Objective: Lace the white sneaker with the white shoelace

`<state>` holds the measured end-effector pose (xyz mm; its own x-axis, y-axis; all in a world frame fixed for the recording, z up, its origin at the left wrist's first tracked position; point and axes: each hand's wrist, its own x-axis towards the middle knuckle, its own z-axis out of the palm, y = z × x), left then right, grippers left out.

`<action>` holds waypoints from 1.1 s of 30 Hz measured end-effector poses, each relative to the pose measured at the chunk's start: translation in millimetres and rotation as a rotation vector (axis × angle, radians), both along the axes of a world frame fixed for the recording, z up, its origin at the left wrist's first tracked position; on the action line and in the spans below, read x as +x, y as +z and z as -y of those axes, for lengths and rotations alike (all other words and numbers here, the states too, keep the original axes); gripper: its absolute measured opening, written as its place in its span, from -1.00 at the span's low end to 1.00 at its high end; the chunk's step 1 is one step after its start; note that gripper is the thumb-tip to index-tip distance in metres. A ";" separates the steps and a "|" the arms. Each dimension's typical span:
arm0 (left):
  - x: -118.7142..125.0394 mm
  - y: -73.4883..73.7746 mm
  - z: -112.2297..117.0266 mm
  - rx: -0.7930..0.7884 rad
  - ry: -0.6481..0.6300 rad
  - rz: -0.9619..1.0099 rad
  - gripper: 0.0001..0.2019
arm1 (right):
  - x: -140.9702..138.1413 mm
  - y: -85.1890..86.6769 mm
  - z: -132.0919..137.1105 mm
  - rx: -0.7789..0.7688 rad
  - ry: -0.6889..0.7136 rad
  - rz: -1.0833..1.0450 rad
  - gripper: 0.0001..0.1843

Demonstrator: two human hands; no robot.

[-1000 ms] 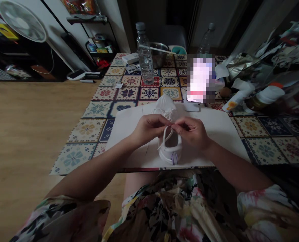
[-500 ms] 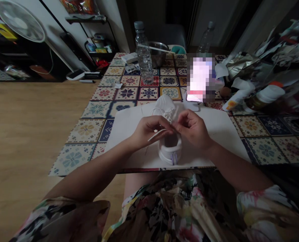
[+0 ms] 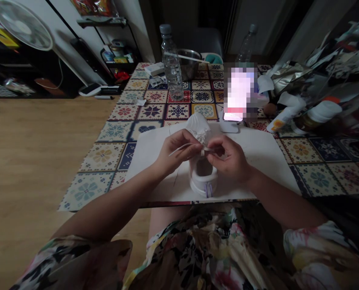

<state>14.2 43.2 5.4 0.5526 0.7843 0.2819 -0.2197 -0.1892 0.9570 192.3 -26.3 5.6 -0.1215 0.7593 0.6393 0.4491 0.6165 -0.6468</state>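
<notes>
A small white shoe (image 3: 202, 177) stands on a white sheet (image 3: 258, 161), heel toward me, toe pointing away. Its white lace (image 3: 179, 149) runs across the opening. My left hand (image 3: 175, 155) pinches one lace end, which sticks out to the left. My right hand (image 3: 230, 157) pinches the other lace strand just right of the shoe's tongue. Both hands meet above the shoe's throat, fingers closed. The laced front of the shoe (image 3: 199, 127) shows beyond my fingers.
The sheet lies on a patterned tile mat (image 3: 119, 129) over a wooden floor (image 3: 31, 153). A clear water bottle (image 3: 171, 64), a metal bowl (image 3: 189, 62) and a second bottle (image 3: 245, 48) stand behind. Cluttered packaging and tubes (image 3: 303, 108) pile at right. A fan (image 3: 22, 24) stands far left.
The lace loop that lay over the shoe's opening has been pulled out; its free end now points left from my left hand. Both hands have shifted slightly up toward the tongue.
</notes>
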 end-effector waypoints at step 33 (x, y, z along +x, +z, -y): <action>-16.3 2.0 -56.8 -0.307 -0.106 -0.272 -0.79 | 61.4 37.8 -6.9 -0.931 0.618 -0.551 -0.68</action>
<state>-2.1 100.0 7.4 0.6566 0.7440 -0.1237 0.0463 0.1240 0.9912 253.7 -19.4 43.4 -0.5062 0.8618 -0.0315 -0.2226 -0.1659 -0.9607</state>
